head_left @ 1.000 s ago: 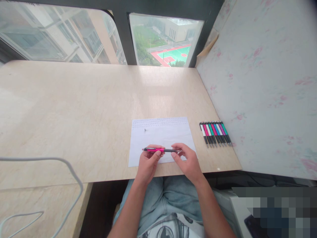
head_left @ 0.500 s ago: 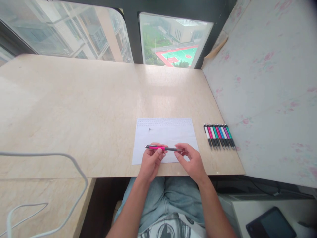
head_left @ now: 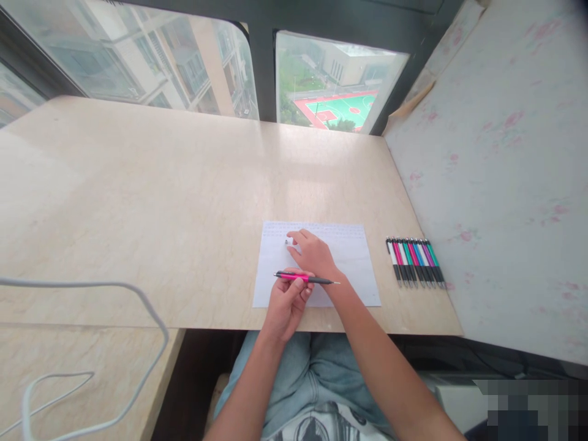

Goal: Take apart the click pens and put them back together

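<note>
My left hand [head_left: 288, 301] is closed around a pink and black ballpoint pen [head_left: 294, 277], held nearly level above the paper. A thin refill end sticks out of the black grip on the right. Stretched across beyond the pen, my right hand [head_left: 312, 252] has its thumb and fingers apart. Just left of those fingertips, a small dark metallic piece [head_left: 286, 242] lies on the white sheet of paper [head_left: 353, 263]; it is too small to make out fully. Rows of faint handwriting run along the sheet's top, partly covered by my right hand.
A row of several coloured pens [head_left: 416, 262] lies side by side at the right, near the papered wall [head_left: 505, 202]. A grey-white cable [head_left: 151, 312] loops at the lower left. The desk [head_left: 160, 202] reaches back to the windows.
My right hand has left the pen's tip end and moved up and left to the small metallic piece. My left hand still holds the pen. The view has shifted slightly.
</note>
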`<state>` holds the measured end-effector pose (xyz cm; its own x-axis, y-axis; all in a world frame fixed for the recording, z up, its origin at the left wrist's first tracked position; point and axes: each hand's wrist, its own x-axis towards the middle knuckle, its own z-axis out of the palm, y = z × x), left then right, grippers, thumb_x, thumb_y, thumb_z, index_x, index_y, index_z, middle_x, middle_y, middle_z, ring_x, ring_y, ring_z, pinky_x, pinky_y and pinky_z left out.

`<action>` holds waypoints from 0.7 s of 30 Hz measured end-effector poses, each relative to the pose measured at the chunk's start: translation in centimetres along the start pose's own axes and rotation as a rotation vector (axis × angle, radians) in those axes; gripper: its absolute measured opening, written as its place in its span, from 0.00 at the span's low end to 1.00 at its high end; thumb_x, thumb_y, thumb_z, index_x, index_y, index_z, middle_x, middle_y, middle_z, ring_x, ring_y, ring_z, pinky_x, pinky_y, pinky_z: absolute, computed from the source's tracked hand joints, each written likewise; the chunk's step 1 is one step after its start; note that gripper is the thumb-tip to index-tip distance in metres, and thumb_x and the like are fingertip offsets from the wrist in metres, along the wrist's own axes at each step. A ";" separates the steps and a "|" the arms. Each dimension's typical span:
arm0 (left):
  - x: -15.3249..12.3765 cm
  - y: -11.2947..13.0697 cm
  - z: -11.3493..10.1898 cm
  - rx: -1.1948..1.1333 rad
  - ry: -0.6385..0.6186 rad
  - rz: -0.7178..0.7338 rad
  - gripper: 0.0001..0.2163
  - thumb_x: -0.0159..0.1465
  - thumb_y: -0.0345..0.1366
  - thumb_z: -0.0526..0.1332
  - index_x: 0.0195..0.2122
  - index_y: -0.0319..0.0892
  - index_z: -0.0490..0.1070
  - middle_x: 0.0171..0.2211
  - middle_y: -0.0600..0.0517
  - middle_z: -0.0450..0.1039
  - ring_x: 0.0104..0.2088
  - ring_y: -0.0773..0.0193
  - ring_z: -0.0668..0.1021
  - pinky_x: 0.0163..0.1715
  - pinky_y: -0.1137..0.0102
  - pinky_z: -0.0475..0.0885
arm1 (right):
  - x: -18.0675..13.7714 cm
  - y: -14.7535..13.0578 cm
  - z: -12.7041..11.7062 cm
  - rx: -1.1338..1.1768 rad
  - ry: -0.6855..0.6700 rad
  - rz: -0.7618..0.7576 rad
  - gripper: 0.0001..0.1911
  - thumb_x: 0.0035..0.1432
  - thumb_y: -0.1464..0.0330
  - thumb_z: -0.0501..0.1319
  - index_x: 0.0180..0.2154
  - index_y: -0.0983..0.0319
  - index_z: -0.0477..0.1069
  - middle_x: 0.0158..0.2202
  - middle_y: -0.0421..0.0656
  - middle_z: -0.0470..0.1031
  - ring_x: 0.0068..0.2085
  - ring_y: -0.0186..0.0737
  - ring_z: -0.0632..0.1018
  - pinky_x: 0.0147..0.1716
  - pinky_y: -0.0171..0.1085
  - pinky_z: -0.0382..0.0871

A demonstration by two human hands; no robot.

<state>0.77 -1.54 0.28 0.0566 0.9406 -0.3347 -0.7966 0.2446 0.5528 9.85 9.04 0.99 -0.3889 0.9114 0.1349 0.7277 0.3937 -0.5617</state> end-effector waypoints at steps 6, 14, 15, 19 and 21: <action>-0.1 0.1 0.2 0.002 -0.004 -0.011 0.08 0.57 0.34 0.71 0.36 0.40 0.76 0.35 0.50 0.78 0.31 0.72 0.78 0.33 0.78 0.74 | 0.4 0.0 0.1 0.072 0.010 0.020 0.08 0.61 0.73 0.58 0.37 0.58 0.76 0.38 0.44 0.77 0.36 0.40 0.76 0.35 0.37 0.69; 0.0 0.1 0.6 0.071 0.001 -0.022 0.07 0.57 0.32 0.70 0.36 0.40 0.76 0.36 0.49 0.79 0.32 0.69 0.79 0.35 0.75 0.74 | -9.4 2.8 -3.4 0.740 0.244 0.441 0.09 0.56 0.62 0.65 0.37 0.60 0.75 0.33 0.44 0.79 0.35 0.42 0.79 0.32 0.38 0.74; 0.0 0.0 0.7 0.089 0.003 -0.018 0.07 0.57 0.32 0.70 0.36 0.40 0.76 0.37 0.49 0.79 0.32 0.69 0.79 0.35 0.75 0.74 | -10.7 3.0 -3.8 0.777 0.262 0.474 0.10 0.56 0.62 0.65 0.37 0.60 0.75 0.33 0.44 0.79 0.35 0.42 0.79 0.32 0.37 0.74; 0.1 -0.2 0.7 0.166 0.016 0.011 0.07 0.57 0.32 0.70 0.36 0.40 0.77 0.37 0.48 0.80 0.33 0.68 0.79 0.37 0.74 0.74 | -13.8 3.1 -4.5 0.834 0.326 0.519 0.10 0.55 0.62 0.67 0.37 0.60 0.76 0.32 0.43 0.78 0.33 0.39 0.78 0.32 0.36 0.73; 0.1 -0.3 0.7 0.195 0.016 0.028 0.07 0.57 0.32 0.70 0.36 0.40 0.77 0.37 0.48 0.80 0.33 0.68 0.79 0.38 0.73 0.74 | -14.4 3.0 -4.7 0.850 0.348 0.514 0.10 0.55 0.62 0.67 0.37 0.60 0.76 0.32 0.43 0.78 0.33 0.39 0.77 0.31 0.36 0.73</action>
<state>1.43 -1.36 0.64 0.0255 0.9441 -0.3285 -0.6661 0.2611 0.6987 20.25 -2.32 1.25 0.1361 0.9821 -0.1304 0.0707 -0.1409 -0.9875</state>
